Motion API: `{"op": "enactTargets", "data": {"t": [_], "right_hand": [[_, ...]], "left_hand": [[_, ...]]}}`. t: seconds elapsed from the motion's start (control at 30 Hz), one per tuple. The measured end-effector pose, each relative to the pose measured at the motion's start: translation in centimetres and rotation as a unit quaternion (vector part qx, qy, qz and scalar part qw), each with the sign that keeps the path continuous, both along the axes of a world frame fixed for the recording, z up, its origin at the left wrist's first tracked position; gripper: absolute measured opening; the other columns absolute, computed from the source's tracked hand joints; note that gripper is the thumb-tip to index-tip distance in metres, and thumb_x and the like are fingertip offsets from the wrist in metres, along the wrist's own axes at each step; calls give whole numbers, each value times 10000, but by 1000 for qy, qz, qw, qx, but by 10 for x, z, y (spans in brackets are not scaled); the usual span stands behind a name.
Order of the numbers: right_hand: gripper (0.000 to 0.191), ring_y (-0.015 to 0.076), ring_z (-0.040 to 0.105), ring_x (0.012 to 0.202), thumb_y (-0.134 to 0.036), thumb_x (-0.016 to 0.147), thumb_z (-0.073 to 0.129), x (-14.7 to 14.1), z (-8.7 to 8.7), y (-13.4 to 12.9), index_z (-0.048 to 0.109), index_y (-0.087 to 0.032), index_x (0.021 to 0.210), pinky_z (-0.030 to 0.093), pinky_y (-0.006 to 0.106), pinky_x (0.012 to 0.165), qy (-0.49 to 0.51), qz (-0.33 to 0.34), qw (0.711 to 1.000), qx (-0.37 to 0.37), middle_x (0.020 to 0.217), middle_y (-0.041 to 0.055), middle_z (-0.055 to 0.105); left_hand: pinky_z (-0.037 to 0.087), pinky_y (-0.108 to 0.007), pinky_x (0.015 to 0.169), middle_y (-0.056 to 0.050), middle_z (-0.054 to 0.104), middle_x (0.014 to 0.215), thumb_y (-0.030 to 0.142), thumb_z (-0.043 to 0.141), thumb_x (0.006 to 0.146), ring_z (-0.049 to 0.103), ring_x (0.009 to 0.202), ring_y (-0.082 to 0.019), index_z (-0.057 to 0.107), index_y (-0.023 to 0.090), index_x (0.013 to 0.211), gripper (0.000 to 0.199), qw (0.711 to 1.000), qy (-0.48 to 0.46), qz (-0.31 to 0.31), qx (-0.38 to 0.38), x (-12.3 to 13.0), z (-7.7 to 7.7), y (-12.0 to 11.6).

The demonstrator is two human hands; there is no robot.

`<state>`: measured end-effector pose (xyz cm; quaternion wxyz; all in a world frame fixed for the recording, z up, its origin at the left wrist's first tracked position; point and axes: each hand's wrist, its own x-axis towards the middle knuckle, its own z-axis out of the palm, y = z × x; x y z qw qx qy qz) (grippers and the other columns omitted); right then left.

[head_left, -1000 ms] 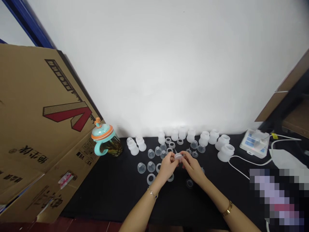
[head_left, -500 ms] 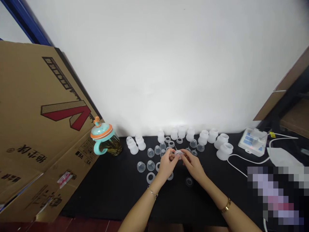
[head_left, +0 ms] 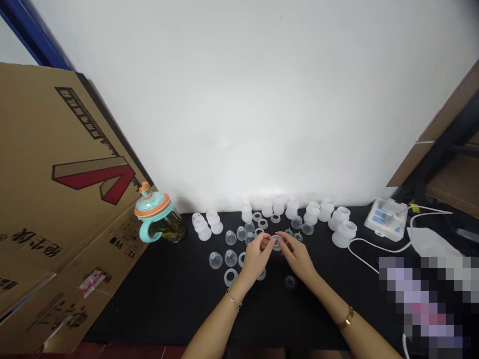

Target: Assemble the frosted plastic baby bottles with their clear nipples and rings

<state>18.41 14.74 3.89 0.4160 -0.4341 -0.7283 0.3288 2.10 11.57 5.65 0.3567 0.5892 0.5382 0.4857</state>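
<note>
Between my hands, above the black table, is a translucent bottle collar ring [head_left: 276, 243]; whether a nipple sits in it is too small to tell. My left hand [head_left: 258, 254] pinches its left side with thumb and fingers. On the opposite side, my right hand [head_left: 298, 258] grips the rim the same way. Clear dome caps [head_left: 231, 258] and white collar rings [head_left: 231, 277] lie left of my hands, some partly hidden by my left hand. A clear silicone nipple [head_left: 290, 282] rests below my right hand. More clear domes [head_left: 307, 228] stand just beyond it.
White bottles [head_left: 312, 213] line the wall, and two capped bottles [head_left: 202, 228] stand further left. A teal-lidded jug [head_left: 160, 217] is beside a large cardboard box [head_left: 33, 164]. At right are a compartment case [head_left: 386, 219], a white cable [head_left: 368, 264] and a pixelated patch.
The ring has been tilted a little between my fingers, its opening now facing more upward. Both hands keep their hold. The whole view has shifted slightly.
</note>
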Motion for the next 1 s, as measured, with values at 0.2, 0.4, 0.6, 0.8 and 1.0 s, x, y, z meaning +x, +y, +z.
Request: {"op": "enactTargets", "data": {"t": [0.2,0.4,0.6,0.8,1.0], "right_hand": [[402,176,618,642,-438,956,491,-2,4,-2,633,-185,1234,525,295,579,-4,-10,1000,11,958,83,706],[384,180,623,659,-413,959,480,-2,4,-2,643,-179,1216,515,295,596,-19,-5,1000,10,951,80,711],[324,198,649,767,-340,972,453,-2,3,-1,668,-204,1172,530,322,704,-34,8,998,43,1036,82,718],[352,186,633,693,-381,975,455,-3,2,-3,647,-206,1212,527,317,666,-39,1,998,44,998,81,713],[330,187,617,642,-405,987,424,-2,7,-6,649,-218,1142,477,296,606,-58,13,998,31,824,36,697]], "left_hand": [[490,-269,657,-17,646,749,476,572,910,623,698,-171,653,194,982,302,1000,-10,8,3,1,3,-2],[490,-272,665,-13,660,755,468,557,921,640,706,-174,634,202,1030,298,1000,-3,4,5,1,4,-3],[486,-267,680,-6,685,771,445,571,915,654,728,-176,629,217,1045,269,1000,8,-8,5,3,1,-3],[482,-266,642,-2,661,702,471,573,907,637,671,-172,639,201,1001,293,1000,1,-4,-2,2,1,-3],[489,-278,630,5,641,647,507,610,871,623,629,-175,654,213,946,306,999,-25,12,-17,2,2,-4]]}}
